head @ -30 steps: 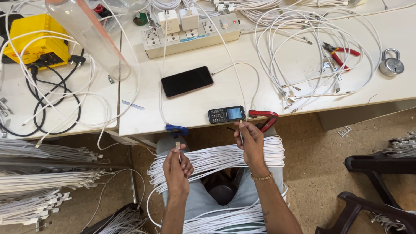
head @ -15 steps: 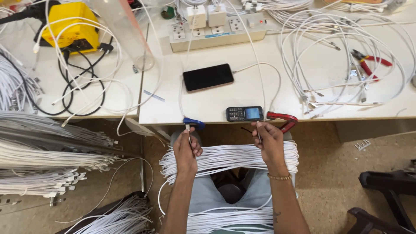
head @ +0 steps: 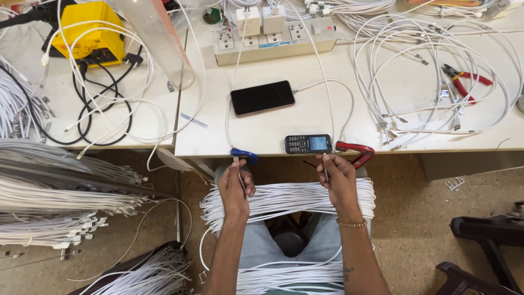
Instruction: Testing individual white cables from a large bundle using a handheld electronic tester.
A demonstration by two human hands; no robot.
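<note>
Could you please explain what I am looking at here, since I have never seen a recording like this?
This is one view from a camera worn on a person's head, looking down at their own two bare hands. No machine is involved. The left hand and the right hand each pinch one end of a thin white cable, just below the edge of a white table. A thick bundle of white cables lies across the person's lap. On the table are a black smartphone, a small keypad phone, a power strip, loose cables and red-handled pliers. A yellow box sits on the next table.
</note>
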